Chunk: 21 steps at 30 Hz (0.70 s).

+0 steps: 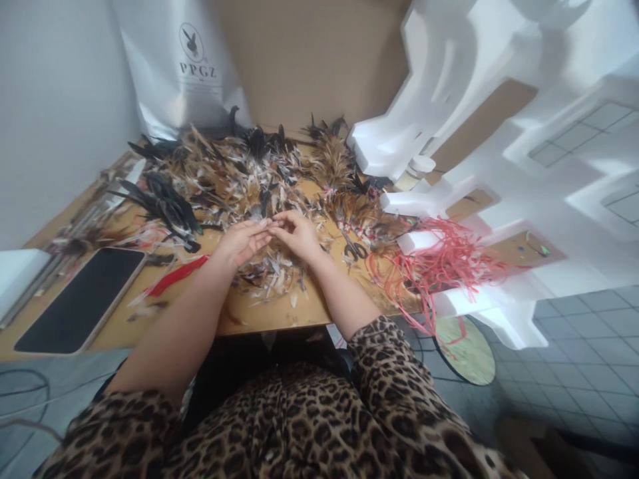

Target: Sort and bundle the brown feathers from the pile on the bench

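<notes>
- Leopard-print top, its sleeves ending around the elbows, fills the bottom.
- Dark-screened phone flat on the wooden table, left of the arms.
- Red strip beside the left forearm; loose feathers scattered below the hands.
- Left hand, fingers together and slightly bent, and right hand, thumb and fingers drawn close, meet at the fingertips; whether something small is pinched there, I cannot tell.
- Scissors right of the right hand, near tangled pink-red ribbons.
- Black feather bunch to the left; heaped brown feathers just beyond the hands.
- White molded panels at right; printed white bag behind the heap.
</notes>
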Each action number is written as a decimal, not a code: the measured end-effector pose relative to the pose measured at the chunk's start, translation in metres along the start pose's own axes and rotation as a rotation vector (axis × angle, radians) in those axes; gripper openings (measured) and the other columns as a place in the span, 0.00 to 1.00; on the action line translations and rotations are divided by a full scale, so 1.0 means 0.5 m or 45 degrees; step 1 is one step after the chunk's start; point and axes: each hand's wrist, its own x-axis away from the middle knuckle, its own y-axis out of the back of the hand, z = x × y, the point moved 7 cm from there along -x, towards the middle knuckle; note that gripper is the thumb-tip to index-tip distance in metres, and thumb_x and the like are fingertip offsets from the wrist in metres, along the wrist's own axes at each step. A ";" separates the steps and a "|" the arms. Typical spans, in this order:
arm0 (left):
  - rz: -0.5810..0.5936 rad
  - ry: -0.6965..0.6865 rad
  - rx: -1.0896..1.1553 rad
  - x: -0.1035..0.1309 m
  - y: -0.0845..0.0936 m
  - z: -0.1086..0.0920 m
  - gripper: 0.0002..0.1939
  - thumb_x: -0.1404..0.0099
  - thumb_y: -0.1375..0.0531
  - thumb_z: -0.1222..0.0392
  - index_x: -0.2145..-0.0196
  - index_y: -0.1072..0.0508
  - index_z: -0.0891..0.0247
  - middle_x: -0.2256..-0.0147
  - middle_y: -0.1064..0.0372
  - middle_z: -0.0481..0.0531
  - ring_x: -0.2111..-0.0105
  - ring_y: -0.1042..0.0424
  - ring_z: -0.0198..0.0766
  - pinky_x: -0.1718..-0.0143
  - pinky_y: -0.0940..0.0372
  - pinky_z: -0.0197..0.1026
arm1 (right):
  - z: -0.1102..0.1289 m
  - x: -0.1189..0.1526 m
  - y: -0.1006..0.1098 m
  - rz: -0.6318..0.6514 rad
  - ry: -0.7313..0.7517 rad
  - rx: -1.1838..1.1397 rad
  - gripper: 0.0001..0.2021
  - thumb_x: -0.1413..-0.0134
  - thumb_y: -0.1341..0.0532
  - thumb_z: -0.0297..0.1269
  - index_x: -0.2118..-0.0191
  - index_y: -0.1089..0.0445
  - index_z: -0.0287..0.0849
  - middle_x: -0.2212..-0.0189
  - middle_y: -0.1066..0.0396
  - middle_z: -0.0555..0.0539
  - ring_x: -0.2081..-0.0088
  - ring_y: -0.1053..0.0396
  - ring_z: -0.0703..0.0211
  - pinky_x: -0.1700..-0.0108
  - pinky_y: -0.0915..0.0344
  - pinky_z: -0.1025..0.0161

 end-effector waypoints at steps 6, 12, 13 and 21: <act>0.021 0.011 -0.052 -0.002 0.001 0.009 0.05 0.46 0.37 0.68 0.70 0.25 0.71 0.68 0.25 0.57 0.69 0.26 0.32 0.67 0.32 0.33 | 0.033 0.011 -0.009 0.042 0.159 0.440 0.12 0.48 0.42 0.42 0.60 0.32 0.41 0.63 0.33 0.46 0.59 0.36 0.60 0.56 0.41 0.64; 0.008 -0.006 -0.078 0.001 -0.001 0.007 0.03 0.47 0.37 0.69 0.71 0.25 0.71 0.68 0.25 0.58 0.69 0.26 0.33 0.65 0.32 0.34 | 0.027 0.004 0.003 0.006 0.160 0.376 0.13 0.49 0.41 0.44 0.61 0.31 0.42 0.66 0.32 0.47 0.63 0.36 0.61 0.58 0.41 0.65; -0.008 -0.018 -0.070 0.001 0.001 0.003 0.03 0.46 0.37 0.68 0.71 0.25 0.71 0.68 0.25 0.58 0.69 0.25 0.33 0.65 0.32 0.34 | 0.021 0.000 0.015 -0.014 0.154 0.321 0.13 0.50 0.40 0.44 0.61 0.31 0.42 0.66 0.32 0.47 0.65 0.36 0.61 0.59 0.41 0.65; -0.145 -0.098 0.028 -0.003 0.024 -0.023 0.03 0.43 0.39 0.67 0.69 0.27 0.69 0.66 0.25 0.57 0.68 0.25 0.33 0.68 0.33 0.31 | -0.071 -0.024 0.151 -0.290 -0.116 0.230 0.08 0.52 0.42 0.36 0.70 0.28 0.39 0.72 0.30 0.49 0.69 0.35 0.61 0.61 0.40 0.63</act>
